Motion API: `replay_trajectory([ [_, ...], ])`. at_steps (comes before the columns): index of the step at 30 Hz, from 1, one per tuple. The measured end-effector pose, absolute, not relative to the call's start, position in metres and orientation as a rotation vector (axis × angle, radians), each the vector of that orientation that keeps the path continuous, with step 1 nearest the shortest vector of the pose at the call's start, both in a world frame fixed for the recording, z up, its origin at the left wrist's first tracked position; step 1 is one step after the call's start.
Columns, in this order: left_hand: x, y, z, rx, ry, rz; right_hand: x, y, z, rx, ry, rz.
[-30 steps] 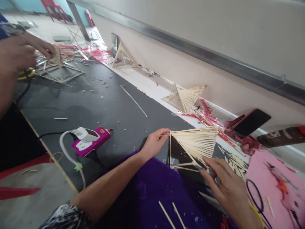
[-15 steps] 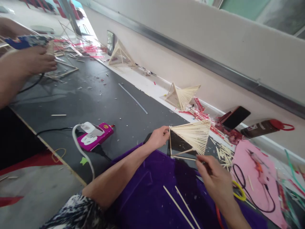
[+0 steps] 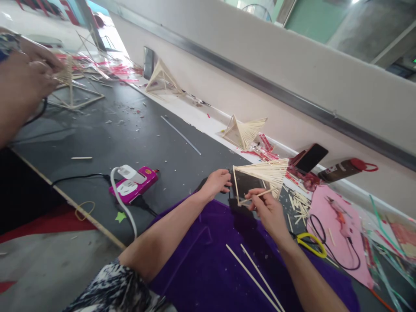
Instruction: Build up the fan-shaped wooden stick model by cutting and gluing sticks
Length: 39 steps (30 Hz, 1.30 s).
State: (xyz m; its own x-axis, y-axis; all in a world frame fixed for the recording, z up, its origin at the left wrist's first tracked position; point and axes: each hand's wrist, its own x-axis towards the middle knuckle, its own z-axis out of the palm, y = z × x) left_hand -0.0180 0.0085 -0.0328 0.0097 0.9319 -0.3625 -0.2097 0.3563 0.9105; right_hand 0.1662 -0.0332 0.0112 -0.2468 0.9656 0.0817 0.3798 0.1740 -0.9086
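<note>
A fan-shaped frame of thin wooden sticks [image 3: 264,175] stands upright in front of me, over the dark tabletop [image 3: 136,134]. My left hand [image 3: 217,182] is closed around its left upright edge. My right hand [image 3: 264,207] pinches the lower sticks of the same frame from below. Two loose long sticks [image 3: 253,277] lie on the purple cloth [image 3: 208,268] in my lap. A heap of short cut sticks [image 3: 300,203] lies just right of the frame.
Finished stick frames [image 3: 243,130] [image 3: 160,78] stand along the wall. A magenta power strip [image 3: 134,186] with a white plug sits to my left. A phone [image 3: 312,158], a bottle [image 3: 344,170], a pink mat [image 3: 338,225] and yellow-handled scissors [image 3: 312,242] lie right. Another person's hands [image 3: 29,78] work on a frame far left.
My right hand has moved up and left from the frame's lower right corner and now pinches its bottom sticks. The frame has tilted slightly. The camera view has lifted.
</note>
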Motion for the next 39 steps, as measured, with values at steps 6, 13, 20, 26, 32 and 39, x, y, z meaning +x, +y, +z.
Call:
replay_trajectory([
  [6,-0.018,0.005,-0.022,0.584,1.011,0.884,0.192,-0.022,0.047,-1.246,-1.791,1.238],
  [13,-0.005,0.0,-0.023,0.488,0.911,0.829,0.218,-0.02,0.085,-1.233,-2.046,1.229],
  [20,-0.003,-0.005,-0.016,0.52,0.752,0.846,0.235,-0.011,0.115,-1.077,-2.203,1.347],
  [26,-0.016,-0.004,-0.009,0.49,0.671,0.921,0.244,0.016,0.109,-1.135,-2.188,1.22],
  [32,-0.013,-0.011,-0.005,0.524,0.633,0.934,0.244,0.042,0.082,-1.244,-1.928,1.265],
  [39,-0.005,-0.01,-0.011,0.537,0.649,1.008,0.238,0.055,0.047,-1.33,-1.699,1.233],
])
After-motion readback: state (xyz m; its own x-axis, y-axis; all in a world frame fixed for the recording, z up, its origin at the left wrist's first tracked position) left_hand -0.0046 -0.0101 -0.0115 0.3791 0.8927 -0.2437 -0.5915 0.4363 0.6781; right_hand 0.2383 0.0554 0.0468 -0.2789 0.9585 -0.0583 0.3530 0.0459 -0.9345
